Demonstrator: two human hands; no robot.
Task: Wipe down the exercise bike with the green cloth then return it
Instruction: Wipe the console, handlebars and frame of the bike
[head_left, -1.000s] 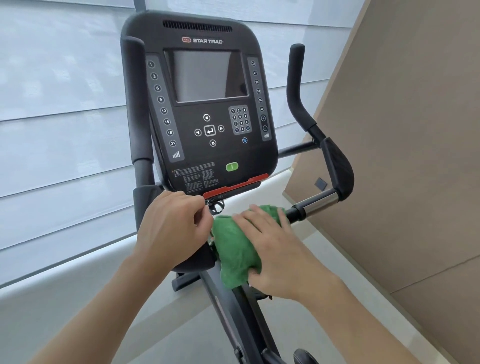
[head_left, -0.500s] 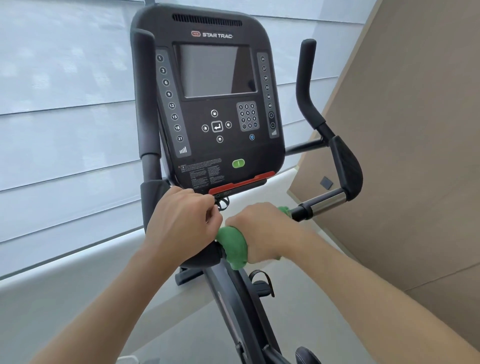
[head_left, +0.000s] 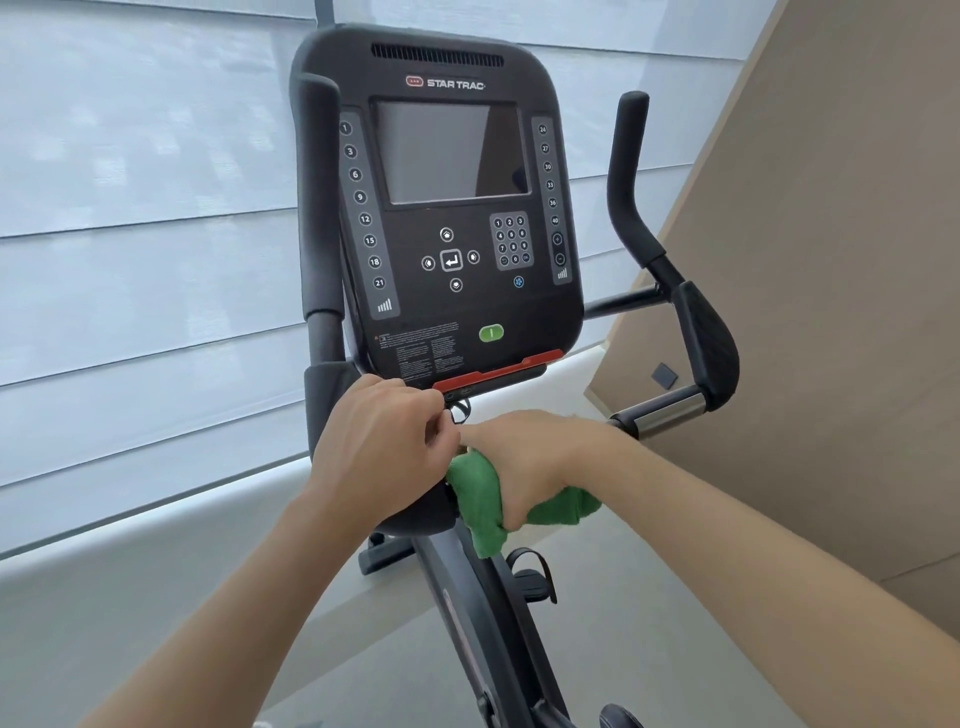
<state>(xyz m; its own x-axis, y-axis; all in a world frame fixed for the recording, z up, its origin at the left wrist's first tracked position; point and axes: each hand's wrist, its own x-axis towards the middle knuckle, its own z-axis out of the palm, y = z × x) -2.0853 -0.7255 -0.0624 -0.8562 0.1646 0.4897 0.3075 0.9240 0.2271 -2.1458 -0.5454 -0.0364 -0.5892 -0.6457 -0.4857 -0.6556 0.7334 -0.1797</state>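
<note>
Where the handlebar crosses below the console (head_left: 447, 218), both hands close together, nearly touching. Right hand (head_left: 530, 462) curled over the green cloth (head_left: 480, 512), fingers wrapped round it and round the bar beneath, thumb side toward the left hand. Cloth bunched under the palm, one fold hanging down toward the bike frame (head_left: 467, 613), another end poking out at the wrist side. Left hand (head_left: 384, 447) fisted on the black padded grip just left of the cloth, knuckles up, fingertips tucked beneath the console's red strip (head_left: 498, 370); what exactly held underneath, cannot tell. Console upright, screen dark, "STAR TRAC" printed along the top, green button (head_left: 491, 332) low on the panel. Right handlebar (head_left: 675, 296) bare: upright horn, padded elbow rest, chrome sleeve (head_left: 670, 413) just beyond the right wrist. Pedal (head_left: 530, 577) below the cloth. Pale blinds (head_left: 130, 234) behind, tan panel (head_left: 841, 312) to the right.
</note>
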